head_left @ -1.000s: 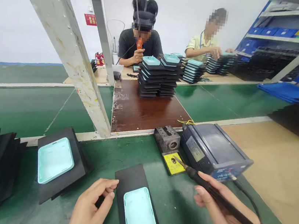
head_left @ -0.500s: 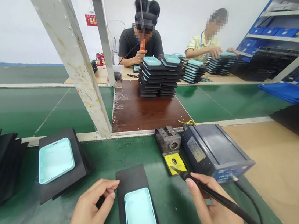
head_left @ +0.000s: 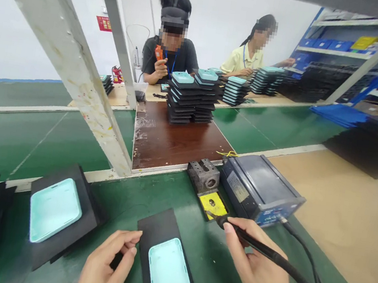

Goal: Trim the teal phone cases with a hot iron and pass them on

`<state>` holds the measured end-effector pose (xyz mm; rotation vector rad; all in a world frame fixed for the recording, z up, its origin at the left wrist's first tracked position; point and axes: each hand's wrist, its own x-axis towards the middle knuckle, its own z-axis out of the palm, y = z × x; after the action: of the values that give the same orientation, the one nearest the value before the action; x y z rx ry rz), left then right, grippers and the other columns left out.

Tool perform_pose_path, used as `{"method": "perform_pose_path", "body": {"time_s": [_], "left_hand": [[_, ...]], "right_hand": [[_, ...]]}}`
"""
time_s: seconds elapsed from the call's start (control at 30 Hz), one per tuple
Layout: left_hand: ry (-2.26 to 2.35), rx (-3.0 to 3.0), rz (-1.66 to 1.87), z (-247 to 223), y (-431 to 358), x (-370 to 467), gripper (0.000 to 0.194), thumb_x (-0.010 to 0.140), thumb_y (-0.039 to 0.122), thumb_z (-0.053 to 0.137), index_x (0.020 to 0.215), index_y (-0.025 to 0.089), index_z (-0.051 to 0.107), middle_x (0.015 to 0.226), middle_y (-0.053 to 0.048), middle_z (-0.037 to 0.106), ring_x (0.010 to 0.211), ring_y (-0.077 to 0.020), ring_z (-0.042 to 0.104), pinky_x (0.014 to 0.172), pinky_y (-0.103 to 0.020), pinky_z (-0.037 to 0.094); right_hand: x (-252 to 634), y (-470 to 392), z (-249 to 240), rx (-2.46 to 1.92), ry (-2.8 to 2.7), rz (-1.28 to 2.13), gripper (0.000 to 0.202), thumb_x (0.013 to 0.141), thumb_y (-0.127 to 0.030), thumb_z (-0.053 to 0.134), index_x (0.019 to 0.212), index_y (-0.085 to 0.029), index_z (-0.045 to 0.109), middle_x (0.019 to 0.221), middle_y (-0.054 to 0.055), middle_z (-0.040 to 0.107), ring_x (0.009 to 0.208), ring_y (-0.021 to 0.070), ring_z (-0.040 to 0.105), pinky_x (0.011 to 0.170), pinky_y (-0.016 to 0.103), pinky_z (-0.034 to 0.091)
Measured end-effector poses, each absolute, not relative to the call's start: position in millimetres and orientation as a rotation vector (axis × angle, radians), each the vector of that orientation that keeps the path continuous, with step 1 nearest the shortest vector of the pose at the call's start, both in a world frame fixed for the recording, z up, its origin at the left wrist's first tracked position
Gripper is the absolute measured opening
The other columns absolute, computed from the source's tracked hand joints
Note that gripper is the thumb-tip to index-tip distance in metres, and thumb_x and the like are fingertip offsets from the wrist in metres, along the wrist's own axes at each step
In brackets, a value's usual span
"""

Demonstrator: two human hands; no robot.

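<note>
A soldering iron [head_left: 258,247] is gripped in my right hand [head_left: 257,268], its tip over the yellow sponge [head_left: 213,202] at the foot of the metal iron stand [head_left: 203,176]. My left hand [head_left: 106,263] rests beside a black sheet [head_left: 159,226], fingers loosely curled and the thumb apart, fingertips at the sheet's left edge. Nothing shows between them. On that sheet lies a turquoise plastic shell [head_left: 172,272], open side up. Further left, another turquoise shell [head_left: 54,209] sits on a small stack of black sheets [head_left: 65,241].
Behind the iron is the soldering station [head_left: 262,184], its cable trailing right. A white post [head_left: 76,65] rises at left. Stacked shells and sheets [head_left: 191,99] stand on a brown board [head_left: 174,144]. Two co-workers sit opposite, one holding an orange tool [head_left: 159,53].
The whole view has shifted, so the scene sits further left. My hands keep about the same places. The co-worker opposite has tilted the orange tool; the other has an arm stretched right.
</note>
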<state>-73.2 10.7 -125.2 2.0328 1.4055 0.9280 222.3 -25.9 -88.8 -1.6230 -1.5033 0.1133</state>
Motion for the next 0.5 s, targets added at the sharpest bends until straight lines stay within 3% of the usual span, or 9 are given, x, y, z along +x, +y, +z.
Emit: {"method": "perform_pose_path", "body": {"time_s": [0.1,0.5], "left_hand": [[1.407,2.055,0.949,-124.8,12.8,-73.6,0.019,0.089,0.034,0.060,0.102,0.028,0.073,0.089,0.000,0.072,0.074,-0.0125,0.069,0.067,-0.015,0.055],[1.405,2.091,0.974,-124.1,18.3,-73.6,0.021,0.085,0.038,0.062,0.097,0.027,0.075,0.089,-0.001,0.074,0.071,-0.0135,0.071,0.064,-0.015,0.057]], "right_hand": [[223.7,-27.6,-83.8,-1.624,-1.507,0.112,0.012,0.094,-0.035,0.056,0.094,-0.024,0.062,0.074,-0.005,0.063,0.058,0.0078,0.057,0.053,0.017,0.046],[220.8,-24.1,-83.3,-1.479,-1.496,0.041,0.009,0.093,-0.023,0.059,0.102,-0.023,0.061,0.086,-0.002,0.066,0.070,0.0083,0.065,0.064,0.016,0.050]]}}
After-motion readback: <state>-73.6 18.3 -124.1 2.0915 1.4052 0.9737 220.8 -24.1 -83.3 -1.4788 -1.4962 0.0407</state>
